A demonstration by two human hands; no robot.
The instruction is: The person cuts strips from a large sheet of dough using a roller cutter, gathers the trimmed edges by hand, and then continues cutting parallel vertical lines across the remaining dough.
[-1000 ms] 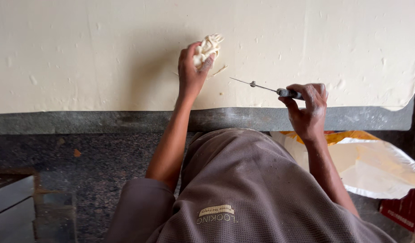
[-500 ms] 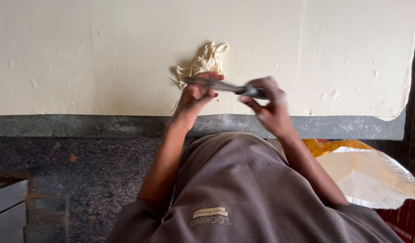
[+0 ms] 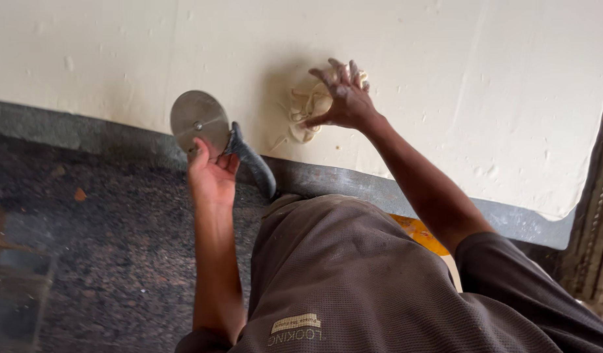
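A wide sheet of pale rolled dough [image 3: 445,78] covers the worktop. My left hand [image 3: 212,176] grips a round wheel cutter [image 3: 199,117] by its dark handle and holds it over the worktop's grey front edge [image 3: 86,131], blade flat to the camera. To the right, my right hand [image 3: 344,98] rests with spread fingers on a crumpled lump of dough scraps [image 3: 305,108] lying on the sheet, and its fingertips hold the lump. My brown shirt fills the bottom of the view.
Dark speckled stone flooring [image 3: 105,229] lies below the worktop on the left. An orange thing [image 3: 416,232] shows by my right side under the edge. The dough sheet ends at the right, near a dark ribbed surface [image 3: 592,216].
The two things swapped hands: the cutter went from my right hand to my left, and the dough lump from my left to my right. The lump came down onto the sheet.
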